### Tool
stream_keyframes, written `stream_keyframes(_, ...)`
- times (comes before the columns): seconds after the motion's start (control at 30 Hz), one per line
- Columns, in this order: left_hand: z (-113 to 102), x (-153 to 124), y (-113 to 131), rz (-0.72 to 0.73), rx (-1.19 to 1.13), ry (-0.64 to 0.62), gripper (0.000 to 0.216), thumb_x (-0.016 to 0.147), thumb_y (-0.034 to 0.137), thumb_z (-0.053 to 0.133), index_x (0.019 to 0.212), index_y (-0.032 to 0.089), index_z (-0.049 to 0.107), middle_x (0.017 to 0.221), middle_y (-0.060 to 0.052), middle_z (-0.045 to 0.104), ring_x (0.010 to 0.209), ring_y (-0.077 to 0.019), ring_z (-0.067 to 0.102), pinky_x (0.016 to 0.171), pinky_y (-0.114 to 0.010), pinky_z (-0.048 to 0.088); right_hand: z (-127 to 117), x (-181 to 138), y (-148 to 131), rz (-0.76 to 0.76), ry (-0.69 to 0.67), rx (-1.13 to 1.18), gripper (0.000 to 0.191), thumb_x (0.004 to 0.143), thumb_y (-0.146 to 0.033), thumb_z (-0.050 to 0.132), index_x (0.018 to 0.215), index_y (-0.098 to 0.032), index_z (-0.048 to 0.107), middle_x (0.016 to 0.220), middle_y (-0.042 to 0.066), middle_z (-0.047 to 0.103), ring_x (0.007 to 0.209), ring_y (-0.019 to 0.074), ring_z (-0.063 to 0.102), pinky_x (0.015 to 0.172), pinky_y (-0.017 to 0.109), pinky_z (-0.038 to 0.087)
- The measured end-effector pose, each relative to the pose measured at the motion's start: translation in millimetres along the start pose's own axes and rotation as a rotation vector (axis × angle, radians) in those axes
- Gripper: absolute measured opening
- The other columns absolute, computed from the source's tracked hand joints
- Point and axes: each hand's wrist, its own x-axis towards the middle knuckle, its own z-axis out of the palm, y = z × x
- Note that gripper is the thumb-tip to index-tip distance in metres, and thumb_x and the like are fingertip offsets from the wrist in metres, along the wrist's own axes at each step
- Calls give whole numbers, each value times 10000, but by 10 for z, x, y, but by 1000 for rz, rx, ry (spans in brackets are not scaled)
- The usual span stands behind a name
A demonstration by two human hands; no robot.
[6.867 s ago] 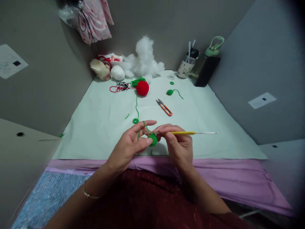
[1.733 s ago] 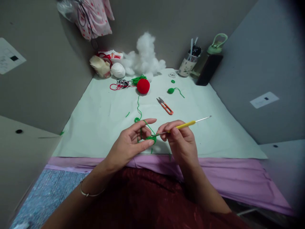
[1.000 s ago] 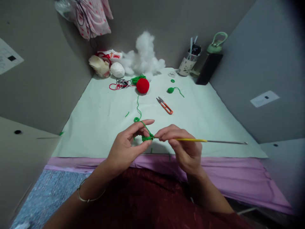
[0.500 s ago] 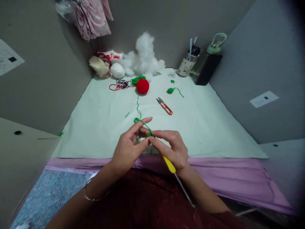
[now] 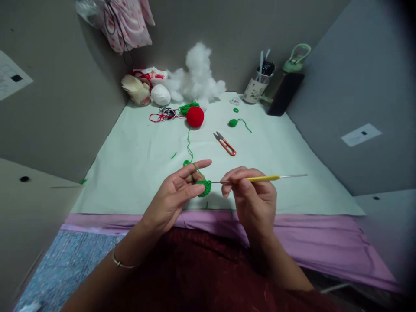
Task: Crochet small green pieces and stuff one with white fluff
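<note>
Between thumb and fingers, my left hand (image 5: 173, 190) pinches a small round green crochet piece (image 5: 204, 189). Green yarn (image 5: 189, 147) comes from the back of the table and passes over its outstretched index finger. My right hand (image 5: 255, 197) is closed around the yellow handle of a crochet hook (image 5: 263, 178), which lies nearly level. Its thin left tip meets the top edge of the crochet piece; a second metal end points right. Just behind my left hand lies a small green crochet ring (image 5: 186, 163), partly hidden by the fingers.
Orange thread snips (image 5: 225, 144) lie beyond my hands. Farther back are a red ball (image 5: 195, 117), tangled yarn (image 5: 166, 114), white stuffing (image 5: 199, 78) and a small green crochet ball (image 5: 233, 123). A pen cup (image 5: 255, 90) and bottle (image 5: 286, 84) stand at the back right.
The hook has swung from slanting down toward my body to nearly level. My right hand has moved right, away from my left hand, and more of the green piece shows.
</note>
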Motion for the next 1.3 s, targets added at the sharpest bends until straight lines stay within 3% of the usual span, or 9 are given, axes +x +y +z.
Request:
stream_keyframes(0.17, -30, 7, -27, 52, 144, -23, 473, 830, 264, 826, 1295, 237, 739, 915, -13, 596, 851, -122, 532, 825, -247, 445, -4, 0, 13, 60, 23, 29, 135, 976, -302, 670, 926, -217, 762, 863, 43, 746, 622, 128, 638, 586, 291, 558)
stream_keyframes(0.37, 42, -15, -45, 61, 319, -13, 560, 824, 272, 825, 1367, 264, 687, 931, -11, 606, 907, -153, 561, 883, -292, 452, 4, -16, 65, 31, -58, 18, 119, 990, -274, 657, 979, -270, 776, 905, 21, 734, 686, 130, 643, 640, 302, 559)
stream_keyframes(0.57, 46, -15, -45, -36, 95, -73, 598, 818, 234, 764, 1406, 222, 659, 933, -31, 624, 866, -160, 580, 873, -313, 475, -10, 11, 62, 79, -7, 22, 125, 969, -322, 681, 933, -237, 765, 866, 39, 739, 668, 142, 641, 609, 308, 556)
stream_keyframes(0.77, 20, 2, -26, -44, -44, -138, 438, 804, 220, 725, 1238, 174, 757, 857, -30, 608, 781, -145, 558, 806, -296, 481, -36, 87, 7, 170, 30, 125, 142, 924, -337, 730, 864, -209, 750, 766, 22, 715, 584, 116, 602, 542, 256, 504)
stream_keyframes(0.9, 43, -16, -65, 48, 119, -77, 461, 842, 242, 773, 1301, 241, 730, 915, -19, 624, 884, -149, 586, 885, -284, 470, -18, 70, 53, 189, -1, 175, 135, 938, -344, 713, 876, -229, 747, 762, 5, 705, 592, 112, 597, 546, 249, 483)
stream_keyframes(1.07, 55, -46, -103, 89, 312, -72, 583, 875, 281, 783, 1436, 299, 626, 1053, -30, 688, 1061, -191, 642, 1038, -344, 458, -2, -18, 142, 80, -48, -25, 140, 959, -364, 687, 953, -259, 780, 941, 46, 764, 764, 163, 647, 631, 306, 506)
stream_keyframes(1.3, 19, -53, -54, 79, 361, -119, 531, 936, 310, 723, 1455, 306, 612, 1080, -40, 706, 1041, -177, 653, 988, -315, 497, -30, -19, 126, 51, -35, -60, 157, 976, -377, 663, 969, -267, 775, 918, 45, 770, 723, 162, 636, 612, 324, 499)
